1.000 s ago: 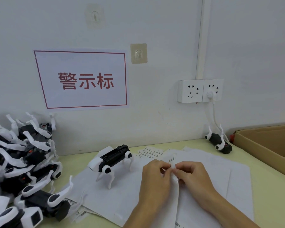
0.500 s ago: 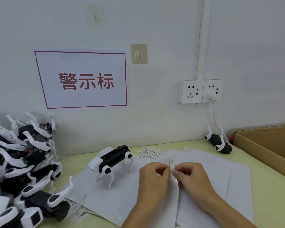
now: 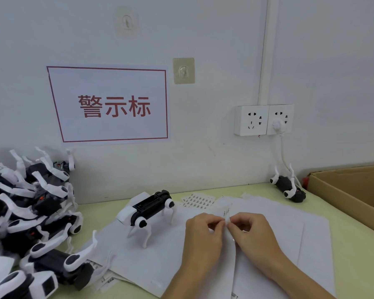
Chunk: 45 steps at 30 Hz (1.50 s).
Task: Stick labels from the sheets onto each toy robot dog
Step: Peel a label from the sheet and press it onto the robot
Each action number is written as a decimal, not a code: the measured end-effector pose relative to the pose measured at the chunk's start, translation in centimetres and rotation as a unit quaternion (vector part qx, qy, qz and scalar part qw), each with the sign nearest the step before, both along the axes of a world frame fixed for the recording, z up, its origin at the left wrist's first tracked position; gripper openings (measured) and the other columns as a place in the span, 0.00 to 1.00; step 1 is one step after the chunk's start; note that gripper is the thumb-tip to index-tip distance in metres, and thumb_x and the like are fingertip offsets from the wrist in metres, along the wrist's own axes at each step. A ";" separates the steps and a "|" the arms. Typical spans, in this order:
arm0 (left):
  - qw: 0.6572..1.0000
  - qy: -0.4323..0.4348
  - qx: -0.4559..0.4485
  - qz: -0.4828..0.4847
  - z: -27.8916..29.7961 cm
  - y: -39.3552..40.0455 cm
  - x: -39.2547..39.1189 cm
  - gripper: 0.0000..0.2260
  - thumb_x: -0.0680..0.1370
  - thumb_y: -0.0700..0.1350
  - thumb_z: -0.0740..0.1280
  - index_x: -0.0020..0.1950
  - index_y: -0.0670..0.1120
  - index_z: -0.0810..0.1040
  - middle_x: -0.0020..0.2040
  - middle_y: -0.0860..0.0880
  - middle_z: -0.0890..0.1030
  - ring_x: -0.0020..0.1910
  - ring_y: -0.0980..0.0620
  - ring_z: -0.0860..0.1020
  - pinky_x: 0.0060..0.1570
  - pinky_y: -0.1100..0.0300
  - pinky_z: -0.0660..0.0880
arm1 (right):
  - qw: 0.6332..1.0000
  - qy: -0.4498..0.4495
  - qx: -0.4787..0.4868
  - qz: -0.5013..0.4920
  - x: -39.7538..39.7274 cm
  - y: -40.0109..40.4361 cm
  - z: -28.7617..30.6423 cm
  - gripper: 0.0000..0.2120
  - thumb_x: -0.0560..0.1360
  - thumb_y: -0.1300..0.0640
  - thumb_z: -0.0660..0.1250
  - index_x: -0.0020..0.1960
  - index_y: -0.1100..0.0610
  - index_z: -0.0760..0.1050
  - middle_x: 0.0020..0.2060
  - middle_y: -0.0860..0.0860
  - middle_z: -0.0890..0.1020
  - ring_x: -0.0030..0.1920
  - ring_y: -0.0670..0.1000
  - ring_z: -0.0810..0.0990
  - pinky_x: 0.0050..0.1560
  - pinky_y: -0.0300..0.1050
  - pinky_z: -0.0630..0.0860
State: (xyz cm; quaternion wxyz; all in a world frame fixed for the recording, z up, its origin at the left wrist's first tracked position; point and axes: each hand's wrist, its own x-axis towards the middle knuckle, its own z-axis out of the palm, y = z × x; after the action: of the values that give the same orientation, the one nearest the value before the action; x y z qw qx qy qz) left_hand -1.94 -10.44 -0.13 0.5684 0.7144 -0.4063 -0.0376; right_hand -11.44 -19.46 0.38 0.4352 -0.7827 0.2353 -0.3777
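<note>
Label-peel step, by the look of it; left hand (image 3: 203,236) and right hand (image 3: 252,235) both pinch a narrow label strip (image 3: 227,212) between fingertips, held above the backing sheets (image 3: 289,223); standing toy robot dog (image 3: 147,209) just left, untouched; next: free one label, carry it over, press onto the body; unlabelled dog pile (image 3: 30,212) far left.

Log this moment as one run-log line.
phase: peeling label | left hand: pinches label strip | right hand: pinches label strip | standing toy robot dog: untouched
</note>
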 end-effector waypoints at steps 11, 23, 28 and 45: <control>1.000 0.015 -0.003 0.013 -0.1 0.1 0.0 0.12 0.76 0.38 0.70 0.37 0.54 0.81 0.36 0.55 0.84 0.41 0.61 0.80 0.42 0.72 0.73 | 1.000 0.012 -0.020 0.001 0.2 -0.2 -0.3 0.18 0.74 0.69 0.68 0.30 0.51 0.77 0.26 0.44 0.78 0.30 0.40 0.74 0.36 0.30 0.69; 1.000 0.008 -0.012 0.004 -0.4 -0.1 0.2 0.07 0.75 0.39 0.71 0.41 0.50 0.85 0.38 0.56 0.84 0.42 0.60 0.81 0.39 0.72 0.73 | 1.000 0.023 0.018 -0.009 0.6 -0.6 -0.8 0.14 0.75 0.62 0.69 0.31 0.59 0.75 0.25 0.47 0.77 0.29 0.42 0.73 0.33 0.35 0.68; 1.000 0.018 -0.017 0.007 -0.6 -0.3 0.2 0.05 0.75 0.40 0.72 0.42 0.49 0.85 0.39 0.56 0.84 0.42 0.60 0.81 0.39 0.71 0.73 | 1.000 0.019 0.019 0.008 0.5 -0.6 -0.7 0.11 0.76 0.63 0.68 0.37 0.67 0.76 0.33 0.62 0.79 0.34 0.49 0.74 0.38 0.45 0.70; 0.995 -0.097 0.011 0.012 -0.9 -0.4 0.2 0.06 0.79 0.43 0.68 0.45 0.48 0.84 0.42 0.55 0.82 0.43 0.58 0.78 0.46 0.58 0.77 | 0.999 0.009 -0.048 0.011 0.4 -0.9 -1.2 0.20 0.74 0.68 0.70 0.28 0.55 0.67 0.24 0.47 0.70 0.30 0.44 0.68 0.34 0.38 0.67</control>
State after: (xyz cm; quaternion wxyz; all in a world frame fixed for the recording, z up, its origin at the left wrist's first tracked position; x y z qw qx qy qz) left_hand -1.71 -10.84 -0.98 0.5183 0.7259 -0.4509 0.0343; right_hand -11.04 -20.36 -0.82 0.3994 -0.8084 0.2122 -0.3766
